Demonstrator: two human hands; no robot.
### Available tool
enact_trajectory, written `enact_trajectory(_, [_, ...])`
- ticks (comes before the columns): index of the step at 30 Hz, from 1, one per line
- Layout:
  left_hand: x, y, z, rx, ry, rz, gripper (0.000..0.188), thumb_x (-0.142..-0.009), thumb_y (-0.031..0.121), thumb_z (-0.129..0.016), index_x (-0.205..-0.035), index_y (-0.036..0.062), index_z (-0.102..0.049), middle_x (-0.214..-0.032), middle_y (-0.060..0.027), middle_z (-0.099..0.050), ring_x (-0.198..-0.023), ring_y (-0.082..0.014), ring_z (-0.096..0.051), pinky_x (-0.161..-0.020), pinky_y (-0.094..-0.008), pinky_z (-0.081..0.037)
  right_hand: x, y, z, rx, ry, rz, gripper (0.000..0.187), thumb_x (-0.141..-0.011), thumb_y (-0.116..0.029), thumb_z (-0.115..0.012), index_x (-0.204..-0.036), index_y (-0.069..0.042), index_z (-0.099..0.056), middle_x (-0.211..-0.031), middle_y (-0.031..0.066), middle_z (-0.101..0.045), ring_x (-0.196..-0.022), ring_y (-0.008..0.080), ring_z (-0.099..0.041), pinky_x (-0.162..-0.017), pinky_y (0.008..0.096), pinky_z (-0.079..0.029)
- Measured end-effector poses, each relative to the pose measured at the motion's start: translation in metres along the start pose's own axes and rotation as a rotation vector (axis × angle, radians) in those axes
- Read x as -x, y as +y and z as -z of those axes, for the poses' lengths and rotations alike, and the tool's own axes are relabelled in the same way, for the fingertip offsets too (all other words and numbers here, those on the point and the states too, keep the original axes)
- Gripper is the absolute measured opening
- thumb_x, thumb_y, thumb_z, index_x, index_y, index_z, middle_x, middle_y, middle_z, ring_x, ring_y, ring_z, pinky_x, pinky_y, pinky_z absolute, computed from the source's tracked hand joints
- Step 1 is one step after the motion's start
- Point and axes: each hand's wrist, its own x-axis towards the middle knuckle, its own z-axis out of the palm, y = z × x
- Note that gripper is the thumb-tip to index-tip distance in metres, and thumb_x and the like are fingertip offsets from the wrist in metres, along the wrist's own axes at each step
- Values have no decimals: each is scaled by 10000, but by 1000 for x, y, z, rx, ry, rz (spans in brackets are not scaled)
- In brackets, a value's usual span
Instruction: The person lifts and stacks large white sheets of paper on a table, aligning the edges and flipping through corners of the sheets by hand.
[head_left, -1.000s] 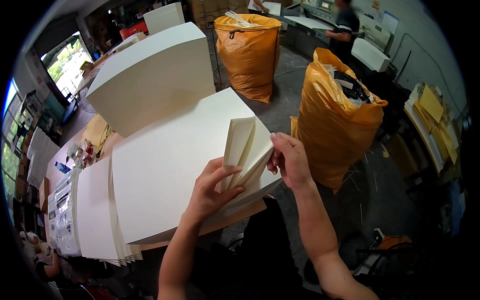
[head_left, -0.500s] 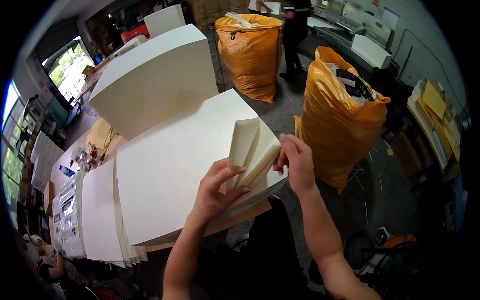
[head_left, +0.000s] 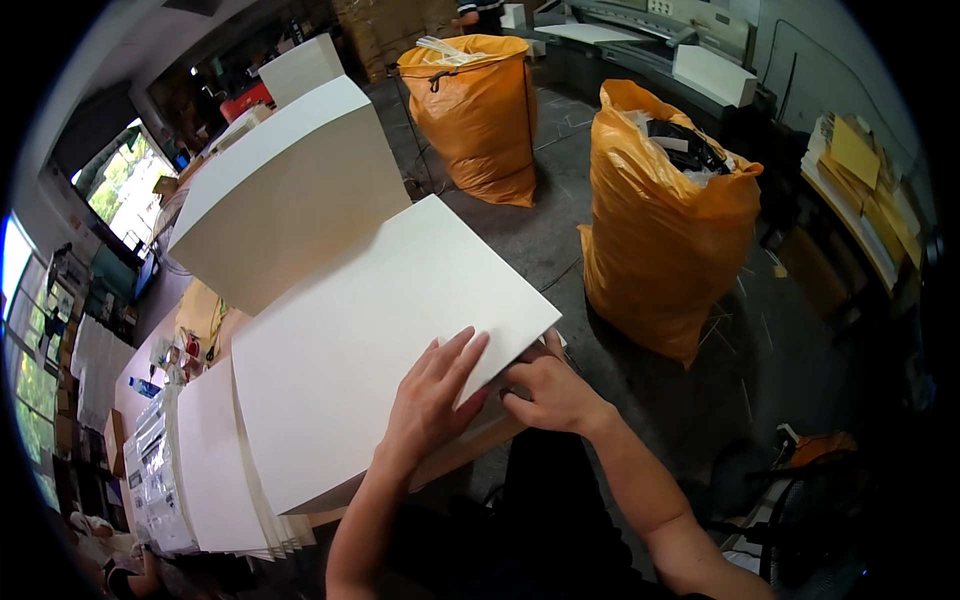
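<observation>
A broad stack of large white sheets (head_left: 340, 370) lies flat before me. My left hand (head_left: 430, 395) rests on its top near the right-hand corner, fingers stretched out and thumb by the near edge. Against that near edge, just below the corner, my right hand (head_left: 560, 390) is closed. Its fingers curl in at the sheets' edge, and the fingertips are partly hidden under the top sheets. Behind rises a taller white stack (head_left: 300, 190) with a curved top.
Two full orange sacks (head_left: 470, 120) stand on the floor beyond the table's right side. Left of my stack lie fanned white sheets (head_left: 215, 460) and a plastic-wrapped pack (head_left: 160, 480). A blue bottle (head_left: 144, 386) lies farther back. A person stands at the far end.
The bent-up wedge of sheets at the corner is out of my left hand, and the top lies flat. My left hand has opened; my right has moved down and left to the near edge.
</observation>
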Motion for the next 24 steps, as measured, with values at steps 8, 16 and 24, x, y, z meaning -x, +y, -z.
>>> enact_trajectory(8, [-3, -10, -13, -87, 18, -7, 613, -824, 92, -788, -1386, 13, -558, -1289, -206, -666, -1180, -385, -659, -1009, -469, -555, 9, 16, 27, 31, 454, -38, 163, -898, -140, -690, -998, -12, -683, -1022, 138, -697, -982, 330, -668, -886, 416, -529])
enact_trajectory(16, [-7, -3, -2, 82, 107, 61, 459, -889, -53, -631, -1322, 99, -644, -1437, -226, -577, -1192, -399, -675, -968, -431, -578, -18, 5, 62, 138, 265, -255, 419, -979, -325, -718, -784, -13, -516, -658, 104, -578, -602, 268, -601, -594, 418, -504])
enact_trajectory(24, [-4, -13, -5, 325, 145, 178, 315, -909, -39, -640, -1149, 141, -734, -1417, -209, -584, -1164, -389, -688, -966, -433, -590, -45, -15, 30, -762, 456, -292, 410, -1005, -251, -685, -725, -84, -436, -637, -32, -448, -561, 51, -414, -479, 263, -330])
